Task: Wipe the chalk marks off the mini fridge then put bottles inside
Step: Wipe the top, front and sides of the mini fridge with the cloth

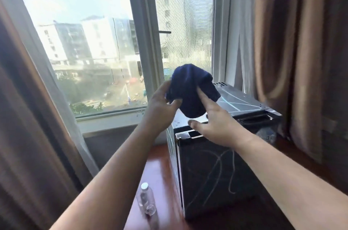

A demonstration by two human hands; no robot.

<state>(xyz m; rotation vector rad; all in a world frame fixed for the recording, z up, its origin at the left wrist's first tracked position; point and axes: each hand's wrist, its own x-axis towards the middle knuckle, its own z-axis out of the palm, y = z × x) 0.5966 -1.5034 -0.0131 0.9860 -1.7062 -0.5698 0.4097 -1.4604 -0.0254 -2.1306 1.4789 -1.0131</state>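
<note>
You have a single view, from the camera worn on your head. It faces forward and down along your outstretched forearms, and its wide lens bends the curtains (282, 41) at both edges. The left grip (162, 105) and right grip (216, 122) sit close to the lens at mid-frame, both on the cloth (190, 86). You see the fridge (216, 173) from above its front corner, lower right of centre. The window (84, 41) fills the upper left. The tabletop (158, 173) and bottles (146, 199) lie near the bottom edge.
</note>
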